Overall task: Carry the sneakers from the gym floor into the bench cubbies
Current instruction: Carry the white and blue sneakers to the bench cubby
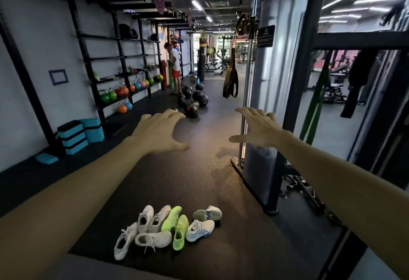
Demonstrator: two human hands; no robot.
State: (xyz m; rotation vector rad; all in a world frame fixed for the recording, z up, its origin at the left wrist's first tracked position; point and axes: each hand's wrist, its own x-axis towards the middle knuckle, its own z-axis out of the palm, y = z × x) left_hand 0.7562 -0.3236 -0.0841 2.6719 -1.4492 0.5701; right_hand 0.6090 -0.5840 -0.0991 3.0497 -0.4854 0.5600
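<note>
Sneakers piled on the gym floor (199,180), nothing lifted yet.
Both hands, left hand (159,134) and right hand (257,130), are held apart, fingers spread, empty; the sneakers (168,227) are seen well below, nearer the left.

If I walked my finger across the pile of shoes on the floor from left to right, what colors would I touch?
White sneakers → neon green sneakers → white sneakers with blue stripes. Both hands, left hand and right hand, are stretched out open above the floor, holding nothing.
</note>
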